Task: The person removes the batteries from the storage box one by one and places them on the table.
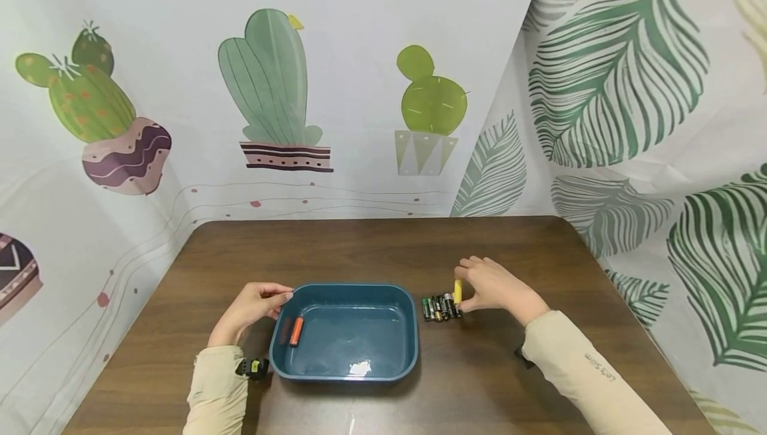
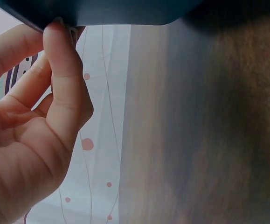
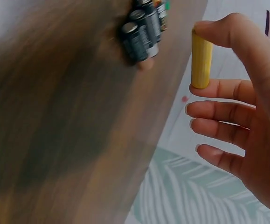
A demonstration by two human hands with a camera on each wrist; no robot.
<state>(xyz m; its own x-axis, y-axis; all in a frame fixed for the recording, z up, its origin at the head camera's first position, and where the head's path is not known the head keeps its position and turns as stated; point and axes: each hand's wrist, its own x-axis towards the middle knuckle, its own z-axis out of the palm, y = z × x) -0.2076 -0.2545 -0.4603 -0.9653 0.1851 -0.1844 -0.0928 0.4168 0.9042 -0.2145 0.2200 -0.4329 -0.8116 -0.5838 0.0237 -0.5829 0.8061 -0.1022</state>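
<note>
Between its thumb and index finger, my right hand [image 1: 491, 284] pinches a yellow battery [image 3: 201, 59] by its two ends. The battery is held over the right end of a row of several batteries [image 1: 437, 308], mostly black, with a green one at the left. With thumb and fingers, my left hand [image 1: 254, 306] pinches the upper left rim of a blue rectangular tray [image 1: 353, 380]. Inside the tray, an orange battery [image 1: 296, 332] lies near the left wall. In the left wrist view, the thumb [image 2: 62, 70] presses against the tray's edge.
A brown wooden table [image 1: 371, 242] carries the tray and the batteries. Behind it hangs a white cloth [image 1: 359, 88] printed with cacti and leaves. A black strap with a small yellow-green device [image 1: 254, 368] sits on the left wrist beside the tray.
</note>
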